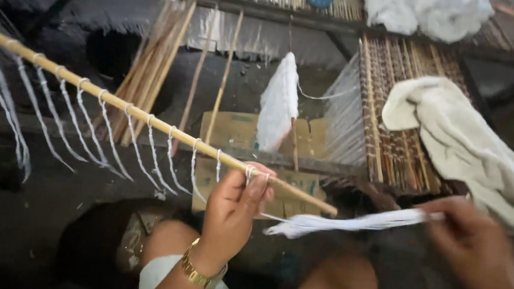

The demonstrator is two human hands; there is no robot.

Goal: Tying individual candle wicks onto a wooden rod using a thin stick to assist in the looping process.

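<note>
Left hand pinches rod, long axis 10-to-4 o'clock, tip free. Right hand pinches yarn pointing 9 o'clock; open room below.

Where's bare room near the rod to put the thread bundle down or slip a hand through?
Bare dark floor lies below the hanging thread loops, left of the knees. The flat cardboard between the leaning sticks and the white skein is open. Crowded: the slatted mat under the cream cloth, and between left hand and right hand.
</note>
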